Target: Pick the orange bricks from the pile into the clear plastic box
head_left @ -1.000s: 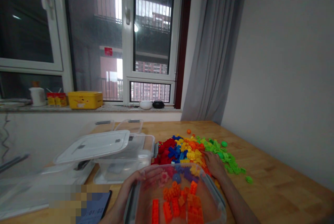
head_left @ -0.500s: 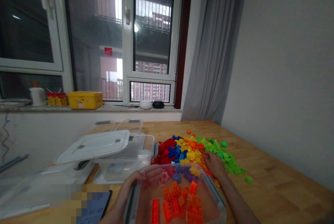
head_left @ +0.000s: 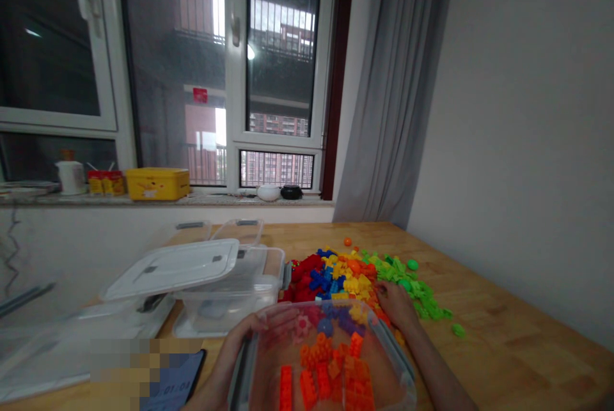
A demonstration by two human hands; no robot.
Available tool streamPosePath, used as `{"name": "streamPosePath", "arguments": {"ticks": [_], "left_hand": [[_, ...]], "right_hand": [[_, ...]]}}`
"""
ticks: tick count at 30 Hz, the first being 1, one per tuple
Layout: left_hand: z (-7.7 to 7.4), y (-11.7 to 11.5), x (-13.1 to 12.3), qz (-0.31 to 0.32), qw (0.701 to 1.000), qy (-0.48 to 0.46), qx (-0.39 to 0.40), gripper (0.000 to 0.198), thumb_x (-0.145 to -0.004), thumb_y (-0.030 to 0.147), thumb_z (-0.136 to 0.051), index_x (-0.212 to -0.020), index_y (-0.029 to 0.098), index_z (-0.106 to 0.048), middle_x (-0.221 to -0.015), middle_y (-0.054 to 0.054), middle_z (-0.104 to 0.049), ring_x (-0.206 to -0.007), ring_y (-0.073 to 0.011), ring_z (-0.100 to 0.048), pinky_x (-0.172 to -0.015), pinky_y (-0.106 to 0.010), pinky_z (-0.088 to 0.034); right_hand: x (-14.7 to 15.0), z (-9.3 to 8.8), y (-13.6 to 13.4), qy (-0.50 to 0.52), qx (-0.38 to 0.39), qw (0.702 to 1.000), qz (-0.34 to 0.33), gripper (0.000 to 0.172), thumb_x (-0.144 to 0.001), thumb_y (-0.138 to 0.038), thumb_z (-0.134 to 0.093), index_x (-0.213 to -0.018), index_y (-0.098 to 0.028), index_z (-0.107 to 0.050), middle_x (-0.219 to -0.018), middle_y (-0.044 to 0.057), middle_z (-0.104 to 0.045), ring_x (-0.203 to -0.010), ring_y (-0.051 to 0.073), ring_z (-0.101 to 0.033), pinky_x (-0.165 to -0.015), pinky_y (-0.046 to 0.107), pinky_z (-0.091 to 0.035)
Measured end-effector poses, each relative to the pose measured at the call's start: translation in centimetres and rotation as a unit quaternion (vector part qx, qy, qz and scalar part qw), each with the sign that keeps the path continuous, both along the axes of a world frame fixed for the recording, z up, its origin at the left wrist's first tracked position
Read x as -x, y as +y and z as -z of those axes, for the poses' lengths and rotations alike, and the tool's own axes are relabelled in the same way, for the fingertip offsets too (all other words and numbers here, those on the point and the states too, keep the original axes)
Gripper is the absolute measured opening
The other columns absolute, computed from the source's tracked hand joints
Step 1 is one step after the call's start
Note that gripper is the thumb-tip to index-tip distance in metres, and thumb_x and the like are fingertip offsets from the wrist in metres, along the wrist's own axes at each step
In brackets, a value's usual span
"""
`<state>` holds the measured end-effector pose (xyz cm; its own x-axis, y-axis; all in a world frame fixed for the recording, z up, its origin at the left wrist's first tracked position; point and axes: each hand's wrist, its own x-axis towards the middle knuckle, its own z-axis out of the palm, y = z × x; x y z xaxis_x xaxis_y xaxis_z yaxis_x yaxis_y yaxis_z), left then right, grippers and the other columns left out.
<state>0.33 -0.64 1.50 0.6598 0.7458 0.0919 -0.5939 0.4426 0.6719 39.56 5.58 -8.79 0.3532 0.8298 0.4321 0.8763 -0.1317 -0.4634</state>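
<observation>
While the wooden table [head_left: 503, 334] bears a far pile of coloured bricks [head_left: 345, 273], the clear box [head_left: 394, 355] of orange bricks [head_left: 330, 372] sits nearest; left hand [head_left: 244, 337] clamps its left rim, right hand [head_left: 396, 302] rests on the pile, grip unclear.

Left hand [head_left: 249, 334]: fingers curled in a grasp, wrist low.
Right hand [head_left: 394, 303]: palm down, fingers loosely extended forward.
Right forearm [head_left: 434, 369]: bare, angled in from lower right.

Clear plastic box [head_left: 393, 353]: orange plastic bricks [head_left: 330, 376], few pink and purple. Loose brick pile [head_left: 345, 277] on pale grained wooden table [head_left: 503, 334] runs red, blue, yellow, orange, bright green. Yellow rectangular tin [head_left: 157, 183]; plain grey curtain [head_left: 388, 91].
</observation>
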Motion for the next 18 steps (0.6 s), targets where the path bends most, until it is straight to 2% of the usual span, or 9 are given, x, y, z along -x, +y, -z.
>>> {"name": "streamPosePath", "arguments": {"ticks": [6,8,10,13,18], "left_hand": [[0.6,0.4,0.0,-0.018,1.0,0.006,-0.001,0.049,-0.071,0.009,-0.045,-0.113,0.012,-0.07,-0.116,-0.009,-0.077,-0.127,-0.029,-0.057,-0.118,-0.045,-0.029],[0.7,0.4,0.0,-0.021,1.0,0.005,-0.004,0.048,-0.072,0.009,-0.044,-0.112,0.011,-0.07,-0.117,-0.01,-0.076,-0.13,-0.0282,-0.055,-0.118,-0.044,-0.027],[0.9,0.4,0.0,-0.016,1.0,0.0,-0.004,0.049,-0.072,0.009,-0.043,-0.113,0.01,-0.069,-0.118,-0.011,-0.076,-0.131,-0.0283,-0.054,-0.118,-0.044,-0.027],[1.1,0.4,0.1,-0.015,1.0,-0.009,-0.002,0.049,-0.072,0.01,-0.043,-0.114,0.01,-0.069,-0.119,-0.011,-0.076,-0.131,-0.0283,-0.054,-0.119,-0.044,-0.027],[0.7,0.3,0.0,-0.017,1.0,-0.005,0.004,0.046,-0.072,0.009,-0.045,-0.111,0.012,-0.071,-0.116,-0.009,-0.077,-0.128,-0.0288,-0.057,-0.118,-0.045,-0.028]], "right_hand": [[0.2,-0.9,-0.7,-0.003,-0.011,1.0,0.021,0.023,-0.081,-0.027,-0.053,-0.09,-0.025,-0.074,-0.091,0.006,-0.075,-0.089,0.024,-0.066,-0.079,0.033,-0.046],[0.6,-1.6,-1.1,0.012,-0.047,0.999,0.024,0.023,-0.082,-0.031,-0.053,-0.092,-0.024,-0.073,-0.095,0.008,-0.075,-0.092,0.026,-0.064,-0.082,0.037,-0.046],[1.2,-2.4,-1.5,0.086,-0.11,0.99,0.011,0.025,-0.082,-0.039,-0.055,-0.093,-0.023,-0.072,-0.098,0.008,-0.074,-0.092,0.027,-0.064,-0.082,0.038,-0.047],[2.8,-3.3,-2.0,0.287,-0.187,0.938,-0.056,0.032,-0.076,-0.049,-0.066,-0.092,-0.021,-0.071,-0.096,0.007,-0.073,-0.088,0.026,-0.064,-0.079,0.036,-0.05],[5.4,-4.4,-3.1,0.549,-0.17,0.795,-0.196,0.034,-0.067,-0.041,-0.08,-0.094,-0.022,-0.071,-0.09,0.002,-0.071,-0.076,0.017,-0.062,-0.062,0.026,-0.049]]}}
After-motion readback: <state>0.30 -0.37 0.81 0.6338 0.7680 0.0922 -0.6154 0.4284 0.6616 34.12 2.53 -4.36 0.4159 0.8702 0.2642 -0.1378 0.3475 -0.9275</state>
